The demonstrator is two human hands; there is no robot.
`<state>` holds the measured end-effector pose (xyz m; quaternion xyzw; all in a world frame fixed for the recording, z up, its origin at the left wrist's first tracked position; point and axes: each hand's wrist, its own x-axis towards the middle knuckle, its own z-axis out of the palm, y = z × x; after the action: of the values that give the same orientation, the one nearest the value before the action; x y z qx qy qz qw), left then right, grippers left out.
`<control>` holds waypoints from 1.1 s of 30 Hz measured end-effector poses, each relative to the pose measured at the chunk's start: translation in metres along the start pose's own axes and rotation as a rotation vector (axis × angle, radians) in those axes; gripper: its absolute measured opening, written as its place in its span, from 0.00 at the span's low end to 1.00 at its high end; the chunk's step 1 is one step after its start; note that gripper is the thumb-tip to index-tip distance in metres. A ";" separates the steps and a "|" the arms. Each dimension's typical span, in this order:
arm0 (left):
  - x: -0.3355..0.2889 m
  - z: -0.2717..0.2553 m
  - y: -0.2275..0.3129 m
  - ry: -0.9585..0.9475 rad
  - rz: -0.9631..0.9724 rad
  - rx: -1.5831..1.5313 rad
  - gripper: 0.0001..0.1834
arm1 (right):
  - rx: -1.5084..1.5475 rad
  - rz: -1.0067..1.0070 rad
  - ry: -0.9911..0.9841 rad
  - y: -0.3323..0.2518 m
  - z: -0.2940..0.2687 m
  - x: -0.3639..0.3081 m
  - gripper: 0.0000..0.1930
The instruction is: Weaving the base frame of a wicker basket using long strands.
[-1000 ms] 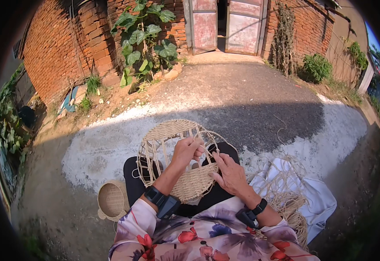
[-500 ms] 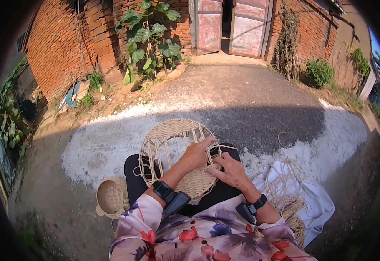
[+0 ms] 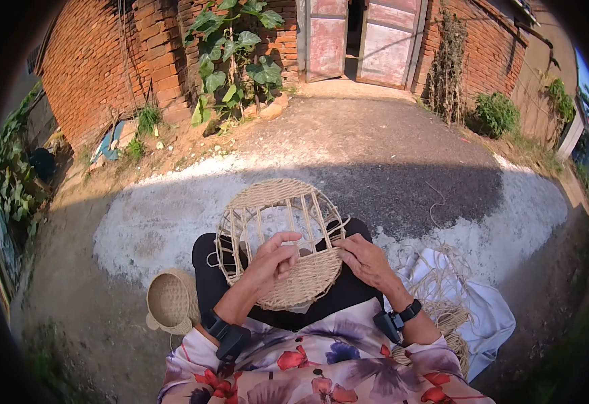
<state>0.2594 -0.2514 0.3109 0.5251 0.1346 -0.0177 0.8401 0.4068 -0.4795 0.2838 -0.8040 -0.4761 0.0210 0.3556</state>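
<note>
On my lap rests a round, partly woven basket piece [image 3: 304,279] of tan cord, tilted toward me. Its near part and far edge are closely woven, while bare paired spokes [image 3: 308,215] cross the gap between. My left hand [image 3: 267,266] hovers over the near left weave, fingers loosely bent and apart, with no strand visible in them. At the right rim, my right hand [image 3: 368,262] pinches the edge between thumb and fingers. A loose cord end [image 3: 340,225] sticks out just above those fingertips.
A small finished round basket [image 3: 173,301] lies on the ground at my left. To the right, a heap of loose cord [image 3: 446,320] lies on a white cloth [image 3: 489,323]. Ahead are a leafy plant [image 3: 230,60], brick walls [image 3: 95,74] and a partly opened door [image 3: 388,47].
My left hand has let go of the right rim and moved left and toward me over the weave. My right hand has shifted slightly right and stays at the rim.
</note>
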 end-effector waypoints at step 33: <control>0.050 -0.021 -0.007 0.058 0.499 1.318 0.20 | 0.141 0.022 0.209 -0.052 0.032 0.048 0.06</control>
<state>0.3018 -0.2309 0.2837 0.9400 -0.0063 0.1115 0.3223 0.3819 -0.4092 0.3051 -0.7800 -0.4249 -0.0252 0.4587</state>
